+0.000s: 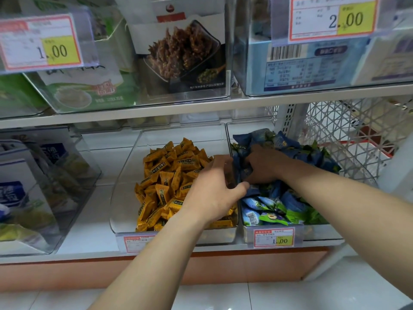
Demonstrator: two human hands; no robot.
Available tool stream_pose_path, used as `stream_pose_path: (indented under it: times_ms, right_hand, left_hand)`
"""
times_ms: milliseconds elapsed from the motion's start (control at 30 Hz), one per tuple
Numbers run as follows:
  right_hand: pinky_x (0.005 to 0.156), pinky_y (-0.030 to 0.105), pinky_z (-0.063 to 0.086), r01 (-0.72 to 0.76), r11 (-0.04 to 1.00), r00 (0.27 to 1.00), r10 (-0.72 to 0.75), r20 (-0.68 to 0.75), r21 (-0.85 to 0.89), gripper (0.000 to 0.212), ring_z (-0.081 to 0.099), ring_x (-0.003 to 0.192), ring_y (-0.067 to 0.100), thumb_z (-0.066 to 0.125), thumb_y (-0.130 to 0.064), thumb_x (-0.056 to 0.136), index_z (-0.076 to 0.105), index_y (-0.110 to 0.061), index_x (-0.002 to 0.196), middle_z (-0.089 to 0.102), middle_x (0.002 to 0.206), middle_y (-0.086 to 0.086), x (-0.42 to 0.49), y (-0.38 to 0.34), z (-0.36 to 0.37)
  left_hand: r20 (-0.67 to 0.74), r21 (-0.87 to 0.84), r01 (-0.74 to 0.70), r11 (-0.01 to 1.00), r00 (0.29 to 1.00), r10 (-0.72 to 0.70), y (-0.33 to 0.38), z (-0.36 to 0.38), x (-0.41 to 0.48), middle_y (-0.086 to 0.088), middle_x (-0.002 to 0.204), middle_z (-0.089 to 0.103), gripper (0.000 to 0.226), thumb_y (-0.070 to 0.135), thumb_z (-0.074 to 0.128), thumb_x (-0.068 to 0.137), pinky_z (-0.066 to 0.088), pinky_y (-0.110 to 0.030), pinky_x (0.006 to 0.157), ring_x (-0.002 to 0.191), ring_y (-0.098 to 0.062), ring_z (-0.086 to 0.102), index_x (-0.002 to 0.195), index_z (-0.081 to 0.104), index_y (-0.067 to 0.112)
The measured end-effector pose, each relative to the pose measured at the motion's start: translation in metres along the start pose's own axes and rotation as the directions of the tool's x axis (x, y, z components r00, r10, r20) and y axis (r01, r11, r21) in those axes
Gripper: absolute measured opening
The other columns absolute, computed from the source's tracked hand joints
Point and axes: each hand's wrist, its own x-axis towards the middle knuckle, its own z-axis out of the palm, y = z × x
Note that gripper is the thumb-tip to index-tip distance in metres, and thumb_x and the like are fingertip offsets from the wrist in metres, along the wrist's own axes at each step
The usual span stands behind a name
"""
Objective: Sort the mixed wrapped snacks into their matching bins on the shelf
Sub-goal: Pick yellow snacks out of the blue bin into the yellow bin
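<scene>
The right hand [263, 166] clutches blue snacks [288, 204] heaped beneath it in their bin [317, 231], while beside it the left hand [212, 191], fingers spread apart, reaches over the orange snacks [165, 175].

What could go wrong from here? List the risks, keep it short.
1. The blue snacks are heaped high against the clear wall shared with the yellow snacks. The right hand, sunk in the heap, might tip some across.
2. The left hand is blurred over that wall, so it could knock packets too.
3. The right hand's fingertips are hidden, so a grab may catch the wrong packet.
</scene>
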Motion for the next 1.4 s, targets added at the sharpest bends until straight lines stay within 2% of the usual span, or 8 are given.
stream_pose_path:
  times_ms: [67, 267, 467, 767, 933, 1133, 1300, 1400]
  right_hand:
    - [0.086, 0.038, 0.051, 0.001, 0.999, 1.000, -0.002, 0.028, 0.040, 0.056, 0.055, 0.107, 0.026, 0.061, -0.059, 0.082, 0.063, -0.020, 0.121, 0.046, 0.124, 0.008, 0.000, -0.001, -0.002]
    - [0.080, 0.039, 0.055, 0.011, 0.976, 1.000, -0.012, 0.004, 0.216, 0.040, 0.062, 0.087, 0.019, 0.065, -0.048, 0.081, 0.069, -0.019, 0.109, 0.066, 0.099, 0.002, -0.001, -0.001, -0.001]
    - [0.067, 0.035, 0.046, -0.031, 0.807, 0.997, 0.066, -0.037, 0.590, 0.027, 0.063, 0.079, 0.024, 0.062, -0.028, 0.086, 0.072, -0.004, 0.089, 0.069, 0.092, 0.018, 0.002, 0.004, 0.002]
    - [0.062, 0.030, 0.038, -0.014, 0.792, 1.000, 0.019, -0.002, 0.611, 0.017, 0.052, 0.068, 0.017, 0.062, -0.015, 0.087, 0.057, -0.007, 0.073, 0.057, 0.072, 0.008, 0.006, -0.010, -0.003]
    - [0.088, 0.036, 0.052, 0.020, 0.739, 0.998, 0.021, -0.053, 0.673, 0.028, 0.063, 0.097, 0.018, 0.074, -0.022, 0.084, 0.069, -0.012, 0.110, 0.069, 0.105, 0.003, 0.002, -0.008, -0.006]
    - [0.067, 0.021, 0.048, 0.085, 0.672, 0.989, 0.035, -0.146, 0.736, 0.021, 0.065, 0.078, 0.006, 0.084, -0.013, 0.073, 0.070, -0.021, 0.086, 0.071, 0.084, -0.005, -0.007, -0.003, -0.011]
    - [0.081, 0.038, 0.054, 0.121, 0.691, 0.982, 0.020, -0.187, 0.713, 0.039, 0.066, 0.094, 0.018, 0.081, -0.011, 0.070, 0.064, -0.023, 0.103, 0.070, 0.100, -0.001, -0.019, 0.005, -0.025]
    - [0.084, 0.034, 0.053, 0.118, 0.643, 0.985, 0.019, -0.170, 0.756, 0.052, 0.065, 0.093, 0.016, 0.078, -0.006, 0.074, 0.061, -0.028, 0.118, 0.067, 0.098, -0.001, -0.032, 0.014, -0.027]
  left_hand:
    - [-0.001, -0.006, -0.003, 1.000, 1.000, 0.003, 0.000, 0.000, 0.000, 0.011, 0.111, 0.058, 0.048, 0.056, 0.066, 0.081, 0.049, -0.024, 0.075, 0.096, -0.010, 0.056, 0.121, 0.047, 0.037]
    - [0.005, 0.005, 0.029, 1.000, 1.000, -0.029, 0.002, 0.000, 0.001, 0.008, 0.111, 0.059, 0.052, 0.054, 0.067, 0.081, 0.054, -0.033, 0.080, 0.095, -0.015, 0.059, 0.124, 0.046, 0.034]
    - [-0.007, -0.005, 0.046, 0.999, 0.999, -0.046, 0.004, 0.002, 0.003, 0.008, 0.105, 0.058, 0.047, 0.052, 0.069, 0.081, 0.054, -0.034, 0.075, 0.090, -0.015, 0.059, 0.117, 0.044, 0.035]
    - [-0.020, -0.026, 0.048, 0.999, 0.999, -0.048, 0.003, 0.004, 0.007, 0.009, 0.105, 0.056, 0.047, 0.047, 0.070, 0.081, 0.046, -0.023, 0.066, 0.090, -0.014, 0.059, 0.116, 0.042, 0.035]
    - [-0.021, -0.030, 0.052, 0.998, 0.998, -0.052, 0.003, 0.004, 0.007, 0.008, 0.107, 0.058, 0.048, 0.047, 0.071, 0.081, 0.047, -0.023, 0.066, 0.089, -0.014, 0.060, 0.118, 0.043, 0.033]
    - [-0.016, -0.049, 0.042, 0.998, 0.999, -0.043, 0.003, 0.002, 0.005, 0.010, 0.106, 0.059, 0.047, 0.049, 0.072, 0.079, 0.047, -0.021, 0.067, 0.089, -0.011, 0.059, 0.114, 0.044, 0.035]
    - [-0.001, -0.044, 0.053, 0.998, 0.999, -0.054, 0.001, 0.001, 0.006, 0.009, 0.109, 0.060, 0.051, 0.050, 0.072, 0.079, 0.050, -0.025, 0.072, 0.093, -0.013, 0.060, 0.119, 0.044, 0.035]
    - [0.006, -0.045, 0.056, 0.997, 0.998, -0.056, 0.001, 0.001, 0.005, 0.010, 0.108, 0.060, 0.049, 0.050, 0.072, 0.079, 0.050, -0.023, 0.071, 0.092, -0.011, 0.059, 0.117, 0.043, 0.037]
